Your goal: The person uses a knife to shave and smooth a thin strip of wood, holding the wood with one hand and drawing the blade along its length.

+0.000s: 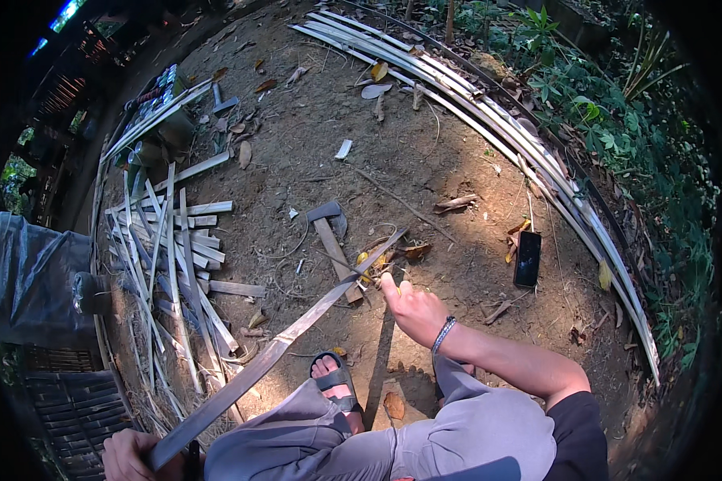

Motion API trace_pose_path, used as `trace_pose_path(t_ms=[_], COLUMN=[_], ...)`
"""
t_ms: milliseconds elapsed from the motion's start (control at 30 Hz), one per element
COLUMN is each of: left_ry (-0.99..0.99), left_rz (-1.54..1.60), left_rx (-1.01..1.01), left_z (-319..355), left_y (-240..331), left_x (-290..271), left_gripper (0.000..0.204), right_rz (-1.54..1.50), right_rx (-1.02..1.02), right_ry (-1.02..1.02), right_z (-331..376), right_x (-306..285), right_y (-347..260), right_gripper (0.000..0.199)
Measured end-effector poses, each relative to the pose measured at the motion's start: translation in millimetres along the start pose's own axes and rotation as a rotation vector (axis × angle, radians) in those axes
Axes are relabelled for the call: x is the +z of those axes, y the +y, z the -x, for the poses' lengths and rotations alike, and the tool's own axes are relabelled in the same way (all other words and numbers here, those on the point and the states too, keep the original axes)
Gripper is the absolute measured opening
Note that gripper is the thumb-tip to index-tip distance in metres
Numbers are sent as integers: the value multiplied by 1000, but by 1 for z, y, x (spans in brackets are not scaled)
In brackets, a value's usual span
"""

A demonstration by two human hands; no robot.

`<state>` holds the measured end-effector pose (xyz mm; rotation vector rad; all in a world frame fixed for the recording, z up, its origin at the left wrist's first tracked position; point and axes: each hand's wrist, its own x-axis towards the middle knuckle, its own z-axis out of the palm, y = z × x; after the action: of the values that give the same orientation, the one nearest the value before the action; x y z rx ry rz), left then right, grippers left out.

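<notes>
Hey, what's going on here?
A person's left hand grips one end of a long flat strip. The right hand is near the strip's far end; exactly what it holds is hard to tell. A wooden-handled tool lies on the ground, and more strips lie piled to the left.

slats (172, 264) left of held strip (274, 347) | hatchet (335, 255) beyond | phone (528, 259), laths (525, 144) right

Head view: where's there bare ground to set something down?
Mostly bare soil lies between the thin stick and long pale strips, also between those strips and the phone. Crowded: left, under piled slats, and beyond the right hand, around the hatchet.
</notes>
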<state>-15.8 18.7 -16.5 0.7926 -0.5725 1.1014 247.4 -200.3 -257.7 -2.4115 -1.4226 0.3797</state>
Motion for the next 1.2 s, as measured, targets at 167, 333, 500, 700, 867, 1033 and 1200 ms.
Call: trace_pose_path(t_ms=[167, 333, 500, 700, 867, 1033, 1200], left_ry=[-49, -68, -65, -67, -51, -82, -121], left_rz=[-26, -25, -55, -21, -61, 7, 10], left_rx=[-29, -54, -2, -11, -38, 6, 2], left_z=[3, 1, 3, 2, 2, -2, -4], left_y=[8, 7, 7, 10, 4, 8, -7], left_x=[-8, -3, -5, -9, -3, 2, 7], left_gripper=[42, 42, 42, 43, 45, 47, 47], right_rz=[-6, -60, -32, -29, -25, -109, -46], right_rx=[108, -143, 66, -32, 127, 55, 129], right_ry=[6, -45, 13, -28, -37, -40, -39], right_z=[-6, 13, -3, 6, -2, 0, -7], right_x=[4, -41, 0, -23, 2, -6, 10], right_y=[-4, -48, 7, -29, 9, -11, 21], right_gripper=[48, 52, 37, 42, 31, 25, 23])
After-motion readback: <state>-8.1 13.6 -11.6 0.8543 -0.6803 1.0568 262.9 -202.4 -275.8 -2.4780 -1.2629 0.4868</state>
